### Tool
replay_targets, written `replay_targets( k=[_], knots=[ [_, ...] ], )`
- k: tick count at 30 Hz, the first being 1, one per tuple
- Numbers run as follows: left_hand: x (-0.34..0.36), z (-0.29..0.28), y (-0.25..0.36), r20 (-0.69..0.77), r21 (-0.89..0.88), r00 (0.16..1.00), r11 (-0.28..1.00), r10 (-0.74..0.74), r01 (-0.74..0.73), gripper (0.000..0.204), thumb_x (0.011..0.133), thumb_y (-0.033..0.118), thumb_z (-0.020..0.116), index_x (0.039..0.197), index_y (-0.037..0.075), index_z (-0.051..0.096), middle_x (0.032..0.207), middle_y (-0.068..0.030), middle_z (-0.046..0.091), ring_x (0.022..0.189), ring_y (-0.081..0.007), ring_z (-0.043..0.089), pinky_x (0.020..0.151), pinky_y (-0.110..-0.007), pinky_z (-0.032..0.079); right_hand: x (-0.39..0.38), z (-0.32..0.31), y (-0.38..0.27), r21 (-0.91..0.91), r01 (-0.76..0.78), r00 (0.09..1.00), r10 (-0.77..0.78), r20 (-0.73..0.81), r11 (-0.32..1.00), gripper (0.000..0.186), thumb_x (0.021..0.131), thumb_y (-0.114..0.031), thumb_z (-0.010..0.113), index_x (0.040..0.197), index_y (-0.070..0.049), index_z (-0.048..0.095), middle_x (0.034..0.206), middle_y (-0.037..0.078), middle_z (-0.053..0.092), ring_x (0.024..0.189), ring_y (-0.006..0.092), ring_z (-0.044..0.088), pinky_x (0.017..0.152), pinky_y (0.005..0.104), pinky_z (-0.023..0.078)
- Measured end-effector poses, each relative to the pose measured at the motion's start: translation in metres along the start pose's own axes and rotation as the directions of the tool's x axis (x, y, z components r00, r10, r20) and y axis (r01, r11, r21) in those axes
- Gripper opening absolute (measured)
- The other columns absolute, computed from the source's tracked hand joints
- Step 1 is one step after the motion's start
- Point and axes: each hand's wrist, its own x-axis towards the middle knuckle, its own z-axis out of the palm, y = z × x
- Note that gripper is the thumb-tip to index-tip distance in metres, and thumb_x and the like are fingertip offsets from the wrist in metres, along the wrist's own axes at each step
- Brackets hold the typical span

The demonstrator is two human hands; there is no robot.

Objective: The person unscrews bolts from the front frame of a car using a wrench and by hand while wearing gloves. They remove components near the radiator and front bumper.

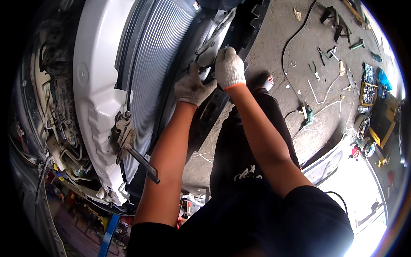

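Though the white-knit-gloved right hand curls its fingers, I cannot tell their hold; the grimy-knit-gloved left hand hides its own. Both are at the long black bar right of the silver finned radiator, seemingly close two-handed work, next needing steadiness.

The gloved left hand is being held forward and left of the trousered legs; the gloved right hand is being held ahead of them, fingertips obscured.
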Motion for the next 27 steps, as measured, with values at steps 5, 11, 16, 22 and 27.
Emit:
replay_targets(
  k=[5,11,16,22,27],
  knots=[
    [0.002,0.029,-0.026,0.001,-0.096,1.0,0.995,0.002,-0.002,0.089,0.077,0.07,0.076,0.134,0.008,0.046,0.11,-0.0186,0.075,0.093,-0.035,0.076,0.084,-0.044,0.06,-0.051,-0.007,0.004,0.3,0.303,0.953,-0.29,-0.088,0.905,0.013,0.103,-0.014,0.059,0.103,-0.002,0.06,0.079,0.022,0.068,0.073,0.0443,0.069,0.067,0.0507,0.055],
    [0.001,0.017,-0.014,0.017,-0.06,1.0,0.998,0.021,-0.02,0.088,0.08,0.054,0.082,0.142,0.004,0.045,0.111,-0.0225,0.072,0.092,-0.0369,0.075,0.082,-0.045,0.06,-0.116,-0.004,0.002,0.251,0.542,0.812,-0.576,0.088,0.802,0.024,0.082,0.0,0.071,0.104,-0.005,0.062,0.11,0.016,0.067,0.092,0.0387,0.071,0.077,0.0449,0.061],
    [-0.004,-0.007,-0.002,-0.008,-0.111,1.0,0.994,0.018,-0.019,0.085,0.078,0.047,0.084,0.141,0.007,0.043,0.109,-0.0254,0.071,0.094,-0.0431,0.073,0.081,-0.051,0.058,-0.129,0.002,-0.007,0.229,0.52,0.805,-0.562,0.191,0.823,0.029,0.076,-0.005,0.074,0.103,-0.005,0.064,0.109,0.014,0.065,0.096,0.0384,0.07,0.078,0.0455,0.06],
    [-0.002,-0.007,0.004,0.063,-0.151,0.998,0.988,-0.009,0.018,0.09,0.077,0.047,0.087,0.141,0.004,0.04,0.107,-0.025,0.071,0.093,-0.0423,0.073,0.082,-0.05,0.058,-0.127,-0.001,-0.006,0.183,0.527,0.812,-0.555,0.179,0.83,0.027,0.077,-0.006,0.073,0.103,-0.006,0.065,0.108,0.014,0.065,0.094,0.0379,0.07,0.077,0.0457,0.06],
    [0.0,-0.002,-0.005,0.127,-0.263,0.992,0.965,0.012,0.023,0.093,0.078,0.052,0.086,0.142,0.004,0.039,0.111,-0.0248,0.07,0.095,-0.0404,0.073,0.083,-0.048,0.058,-0.123,0.004,-0.005,0.183,0.487,0.824,-0.519,0.228,0.854,0.025,0.077,-0.006,0.073,0.101,-0.007,0.066,0.106,0.014,0.065,0.092,0.038,0.07,0.076,0.0459,0.06]
  ],
)
